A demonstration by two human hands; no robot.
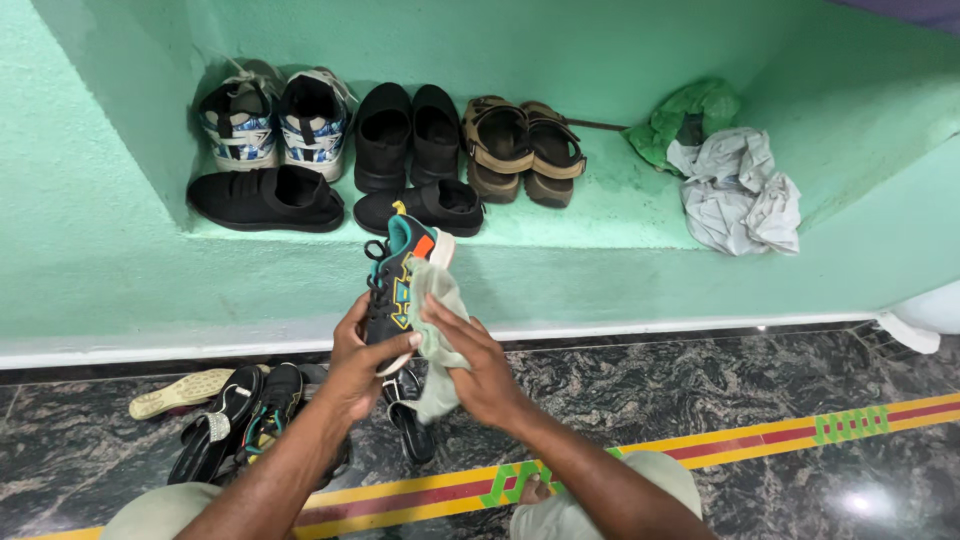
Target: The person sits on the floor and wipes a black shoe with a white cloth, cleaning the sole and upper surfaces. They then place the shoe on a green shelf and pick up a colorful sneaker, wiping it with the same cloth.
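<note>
My left hand point(362, 365) grips a black sneaker point(396, 283) with teal and orange trim, held upright by its toe end in front of a green ledge. My right hand point(478, 368) presses a pale green cloth point(436, 330) against the sneaker's side. The cloth hangs down below my fingers. Both forearms reach in from the bottom of the view.
The green ledge point(620, 215) carries white patterned sneakers point(275, 120), black shoes point(408, 135), a black shoe pair in front point(268, 198), brown sandals point(522, 148) and crumpled green and grey cloths point(735, 185). Black sandals and another sneaker point(240, 415) lie on the marble floor at left.
</note>
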